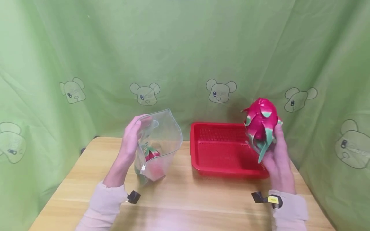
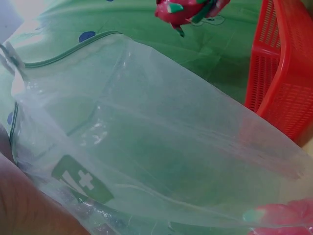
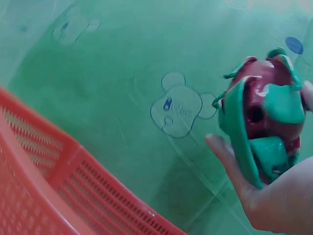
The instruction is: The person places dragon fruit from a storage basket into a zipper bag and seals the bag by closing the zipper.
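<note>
My right hand (image 1: 278, 163) grips a dragon fruit (image 1: 261, 115), magenta with green-tipped scales, above the right end of a red basket (image 1: 228, 174). In the right wrist view the thumb and palm lie against the dragon fruit (image 3: 281, 105). On the left, a clear zip bag (image 1: 166, 131) stands upright on the table with its mouth spread. My left hand (image 1: 128, 141) holds this bag by its left upper side; some fingers are hidden behind the film. Inside the bag lies another red fruit with green tips (image 1: 152, 154), seen blurred through the plastic (image 2: 281, 215).
The red basket has slotted walls (image 3: 122, 208) and stands on the right of the wooden table (image 1: 185, 200). A green curtain (image 1: 185, 48) with bear-head prints hangs behind the table and along both sides.
</note>
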Available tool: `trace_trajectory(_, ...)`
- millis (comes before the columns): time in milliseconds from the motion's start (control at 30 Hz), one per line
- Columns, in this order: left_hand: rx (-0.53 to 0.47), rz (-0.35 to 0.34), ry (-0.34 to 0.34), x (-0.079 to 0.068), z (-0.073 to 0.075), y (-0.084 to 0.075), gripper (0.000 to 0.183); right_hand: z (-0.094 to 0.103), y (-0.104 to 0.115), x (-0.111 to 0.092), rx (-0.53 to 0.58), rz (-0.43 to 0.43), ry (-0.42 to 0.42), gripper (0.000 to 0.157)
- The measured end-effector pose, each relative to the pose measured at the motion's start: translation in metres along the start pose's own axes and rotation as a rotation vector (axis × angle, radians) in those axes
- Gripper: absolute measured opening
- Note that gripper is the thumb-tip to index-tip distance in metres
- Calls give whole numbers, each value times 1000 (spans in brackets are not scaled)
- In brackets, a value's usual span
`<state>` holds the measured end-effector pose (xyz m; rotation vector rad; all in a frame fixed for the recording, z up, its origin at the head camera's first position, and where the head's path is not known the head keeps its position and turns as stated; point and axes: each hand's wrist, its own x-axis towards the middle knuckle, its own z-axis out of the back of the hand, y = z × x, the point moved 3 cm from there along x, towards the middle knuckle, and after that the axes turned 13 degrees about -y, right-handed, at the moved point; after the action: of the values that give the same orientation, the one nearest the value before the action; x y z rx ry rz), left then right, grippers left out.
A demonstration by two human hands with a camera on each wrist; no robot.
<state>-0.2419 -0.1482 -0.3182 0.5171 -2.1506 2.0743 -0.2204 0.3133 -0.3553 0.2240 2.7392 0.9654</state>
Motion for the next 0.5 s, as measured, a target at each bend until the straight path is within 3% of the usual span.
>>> trace_trajectory(100, 2, 2, -1, 1, 0, 0, 44, -1, -1, 0, 52, -35, 59, 53)
trace_trajectory(500, -36, -8, -27, 6, -1, -1, 44, 5, -8, -5, 155, -94, 136, 62)
